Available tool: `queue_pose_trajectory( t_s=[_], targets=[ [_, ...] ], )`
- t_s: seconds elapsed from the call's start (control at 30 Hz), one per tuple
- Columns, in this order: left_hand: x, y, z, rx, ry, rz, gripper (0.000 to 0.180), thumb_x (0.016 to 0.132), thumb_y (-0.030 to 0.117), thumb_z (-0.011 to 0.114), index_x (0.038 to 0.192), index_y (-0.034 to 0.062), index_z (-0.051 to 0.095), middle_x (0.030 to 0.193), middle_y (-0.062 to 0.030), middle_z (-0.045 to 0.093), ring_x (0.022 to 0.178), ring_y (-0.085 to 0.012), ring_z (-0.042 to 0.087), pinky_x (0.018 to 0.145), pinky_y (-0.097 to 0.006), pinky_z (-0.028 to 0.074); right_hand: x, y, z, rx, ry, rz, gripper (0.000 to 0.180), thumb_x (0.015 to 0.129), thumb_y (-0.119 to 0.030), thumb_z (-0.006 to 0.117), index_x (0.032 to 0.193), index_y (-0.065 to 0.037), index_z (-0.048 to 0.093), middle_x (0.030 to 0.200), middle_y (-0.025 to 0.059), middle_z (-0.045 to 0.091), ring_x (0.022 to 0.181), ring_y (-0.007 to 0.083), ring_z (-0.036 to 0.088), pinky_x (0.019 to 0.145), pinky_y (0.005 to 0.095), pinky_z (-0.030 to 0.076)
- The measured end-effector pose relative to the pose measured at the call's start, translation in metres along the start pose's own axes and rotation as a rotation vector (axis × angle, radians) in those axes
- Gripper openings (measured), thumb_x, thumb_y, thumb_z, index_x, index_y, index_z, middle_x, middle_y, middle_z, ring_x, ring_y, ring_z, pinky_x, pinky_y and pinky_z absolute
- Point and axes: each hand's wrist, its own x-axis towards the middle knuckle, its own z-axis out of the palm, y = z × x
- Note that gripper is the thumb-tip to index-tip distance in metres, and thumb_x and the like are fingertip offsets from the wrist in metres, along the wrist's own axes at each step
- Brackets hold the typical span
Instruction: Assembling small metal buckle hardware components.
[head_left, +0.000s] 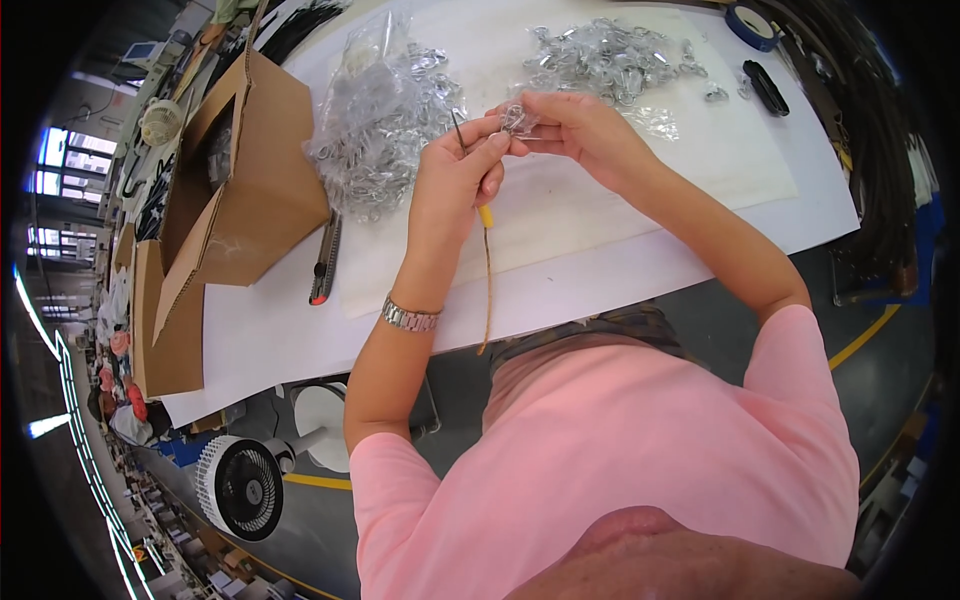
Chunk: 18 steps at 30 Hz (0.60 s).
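White table [600,270]: hands pinch small silver clasp [515,120].

Over the white table [640,270], the left hand [455,175] pinches a brown cord [487,290] while the right hand [575,125] holds a small metal clip [514,119] against it.

Cardboard box [250,170] left of bag [385,110]

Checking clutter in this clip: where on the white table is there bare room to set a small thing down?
Bare sheet lies near the table's front edge, between the utility knife and the right forearm, and right of the right hand below the black clip. Crowded: the bagged metal parts, the loose pile, the cardboard box.
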Motion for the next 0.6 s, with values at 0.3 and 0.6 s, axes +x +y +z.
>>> queue_pose_trajectory(
  t_s=[0.3,0.6],
  targets=[
    [-0.002,0.003,0.006,0.079,0.076,0.103,0.031,0.097,0.008,0.068,0.124,-0.0042,0.058,0.089,-0.0100,0.074,0.050,-0.0028,0.044,0.043,-0.018,0.027,-0.003,-0.008,0.002,-0.011,-0.059,0.011,0.036,0.102,-0.029,0.065,0.119,0.003,0.068,0.116,0.0118,0.073,0.104,0.0200,0.072,0.098,0.0340,0.058],
    [-0.004,0.006,0.012,0.128,0.090,0.131,0.029,0.096,0.006,0.069,0.122,-0.0022,0.058,0.086,-0.0087,0.074,0.049,-0.0021,0.043,0.043,-0.018,0.026,-0.011,0.007,0.010,0.194,-0.025,-0.043,0.032,0.105,-0.020,0.059,0.123,0.005,0.065,0.111,0.0098,0.072,0.099,0.0175,0.071,0.098,0.0333,0.058]
  ],
)
